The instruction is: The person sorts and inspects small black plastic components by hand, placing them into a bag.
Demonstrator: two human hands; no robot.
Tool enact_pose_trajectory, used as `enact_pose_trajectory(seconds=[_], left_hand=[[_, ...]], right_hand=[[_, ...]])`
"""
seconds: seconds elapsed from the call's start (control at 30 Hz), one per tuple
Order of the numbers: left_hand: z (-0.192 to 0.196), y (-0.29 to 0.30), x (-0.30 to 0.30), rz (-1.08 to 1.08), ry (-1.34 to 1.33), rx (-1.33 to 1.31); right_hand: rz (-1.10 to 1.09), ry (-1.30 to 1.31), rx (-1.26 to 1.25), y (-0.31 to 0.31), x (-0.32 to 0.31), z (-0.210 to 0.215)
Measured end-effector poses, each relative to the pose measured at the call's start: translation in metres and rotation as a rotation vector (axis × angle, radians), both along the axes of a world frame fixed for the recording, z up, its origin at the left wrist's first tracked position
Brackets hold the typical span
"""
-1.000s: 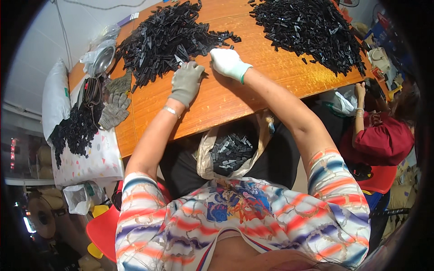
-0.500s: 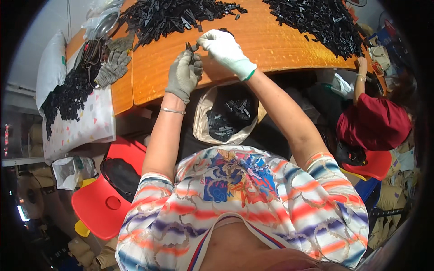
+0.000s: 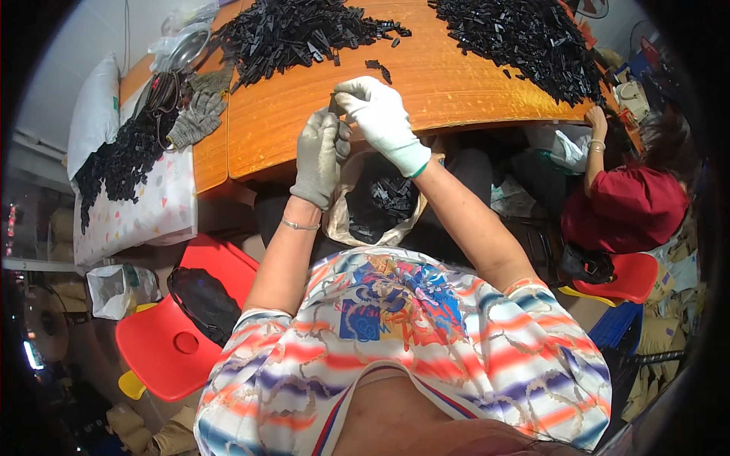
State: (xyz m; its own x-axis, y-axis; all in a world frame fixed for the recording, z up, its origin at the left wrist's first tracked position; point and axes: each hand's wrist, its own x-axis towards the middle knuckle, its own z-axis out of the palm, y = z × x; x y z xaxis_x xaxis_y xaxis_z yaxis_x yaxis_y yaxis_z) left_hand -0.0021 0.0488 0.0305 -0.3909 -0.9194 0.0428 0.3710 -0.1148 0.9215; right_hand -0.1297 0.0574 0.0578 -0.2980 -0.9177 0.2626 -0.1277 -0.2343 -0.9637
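Observation:
My left hand [image 3: 316,161], in a greyish work glove, is closed around a small black plastic piece [image 3: 332,105] that sticks up above its fingers. My right hand [image 3: 384,125], in a white glove with a green cuff, pinches at the same piece, and the two hands touch or nearly so. Fingers hide most of the piece. Both hands are over the table's near edge. Below them an open cream bag [image 3: 335,225] holds many black plastic pieces [image 3: 391,194]. A few loose black pieces [image 3: 380,70] lie on the table just beyond my right hand.
On the wooden table [image 3: 266,129] stand two heaps of black pieces, one at far left [image 3: 281,38] and one at far right [image 3: 525,45]. Grey gloves [image 3: 196,118] and black scraps [image 3: 114,163] lie left. A person in a dark red top [image 3: 623,209] sits right. A red chair [image 3: 163,349] stands left.
Both hands have come nearer to my body and closer together, the right one now meeting the piece at the left fingers. The loose pieces beyond the right hand have come into view.

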Motion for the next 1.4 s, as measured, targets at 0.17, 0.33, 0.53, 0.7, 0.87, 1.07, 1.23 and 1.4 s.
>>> enact_pose_trajectory(seconds=[0.17,0.33,0.53,0.7,0.87,1.07,1.23,1.4], left_hand=[[-0.002,-0.004,-0.008,0.021,-0.001,0.05],[-0.009,-0.005,-0.01,0.037,-0.045,0.045],[-0.018,0.0,-0.011,0.093,-0.166,-0.05],[-0.021,-0.004,-0.014,0.121,-0.243,-0.059],[-0.031,-0.011,-0.012,0.157,-0.278,-0.089],[-0.029,-0.023,-0.006,0.069,-0.246,0.125],[-0.032,-0.032,-0.013,0.011,-0.342,0.094],[-0.009,-0.037,-0.024,-0.031,-0.172,0.086]], right_hand=[[-0.048,0.165,-0.014,-0.005,-0.008,-0.01],[-0.021,0.089,0.083,-0.002,-0.011,-0.013],[-0.009,0.233,0.07,0.002,-0.012,-0.02],[0.111,0.631,0.202,-0.004,-0.02,-0.01],[0.158,0.786,0.164,-0.016,-0.017,-0.016],[0.066,0.849,-0.016,-0.018,-0.01,-0.025],[0.044,0.82,0.166,-0.019,-0.017,-0.029],[-0.047,0.651,0.094,-0.032,-0.037,-0.029]])
